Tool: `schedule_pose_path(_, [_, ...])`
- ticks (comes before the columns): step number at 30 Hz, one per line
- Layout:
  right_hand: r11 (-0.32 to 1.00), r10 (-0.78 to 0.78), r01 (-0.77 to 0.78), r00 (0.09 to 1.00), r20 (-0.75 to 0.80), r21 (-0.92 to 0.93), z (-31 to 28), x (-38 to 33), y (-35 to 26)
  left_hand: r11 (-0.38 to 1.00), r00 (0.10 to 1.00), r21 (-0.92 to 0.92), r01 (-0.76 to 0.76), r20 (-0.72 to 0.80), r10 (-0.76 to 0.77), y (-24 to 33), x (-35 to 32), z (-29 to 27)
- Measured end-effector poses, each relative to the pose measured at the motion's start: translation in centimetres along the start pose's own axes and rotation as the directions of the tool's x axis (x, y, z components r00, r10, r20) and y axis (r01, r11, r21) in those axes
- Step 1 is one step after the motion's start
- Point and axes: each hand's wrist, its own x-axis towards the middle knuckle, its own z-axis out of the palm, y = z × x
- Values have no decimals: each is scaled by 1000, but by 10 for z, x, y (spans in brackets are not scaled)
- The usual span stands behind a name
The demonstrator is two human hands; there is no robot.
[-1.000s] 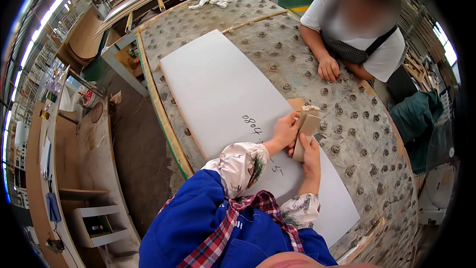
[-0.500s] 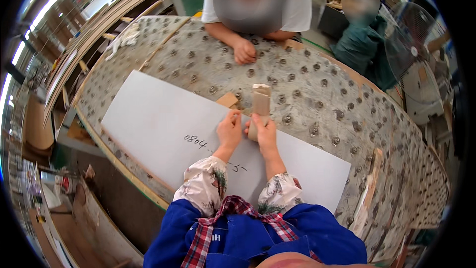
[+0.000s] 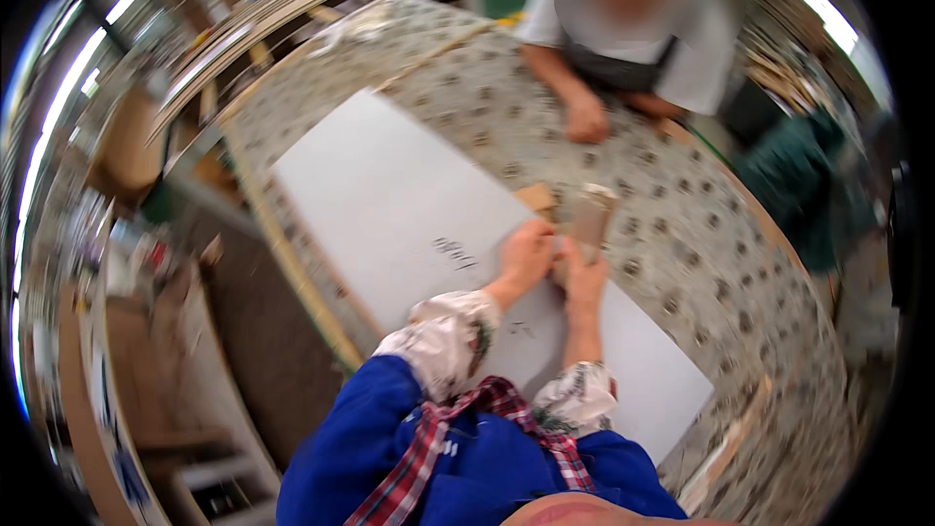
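A long white board (image 3: 390, 175) with handwriting on it lies slantwise on the table in front of me. My right hand (image 3: 584, 284) is closed round a beige oblong piece (image 3: 590, 216) with a pale, ragged top end, standing up over the board's far edge. It could be a tape roll seen edge-on; blur hides its kind. Beside it my left hand (image 3: 527, 258) is closed at the same edge, fingertips together; what they pinch, if anything, cannot be made out. Just beyond the left hand is a small tan flat piece (image 3: 535, 198).
The grey table (image 3: 672, 234) is studded with many small round knobs. Across it a person in a white shirt rests a hand (image 3: 586, 121) on the top. A wooden strip (image 3: 726, 448) lies at right. Stacked boards (image 3: 292, 15) stand far left, an open box-like cart (image 3: 200, 331) near left.
The view has turned and blurred, so board, table and person appear shifted to the right. My hands stay close together at the board's far edge, the right still holding the beige piece.
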Motion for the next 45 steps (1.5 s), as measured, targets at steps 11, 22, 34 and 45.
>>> schedule_pose_path(11, [998, -32, 29, 998, 56, 52, 7, -9, -11, 998, 998, -44, -35, -51, 33, 11, -3, -4])
schedule_pose_path(22, [984, 71, -83, 994, 77, 161, 0, -6, -10, 996, 995, -62, -61, -85, 55, -8, 2, 4])
schedule_pose_path(34, [908, 173, -240, 962, 212, 344, 0, -7, -16, 955, 977, -236, 179, 161, -143, -1, 1, -3])
schedule_pose_path(45, [930, 195, -250, 957, 216, 269, -2, -7, -16, 788, 948, -570, 234, 312, -56, 5, 7, -12])
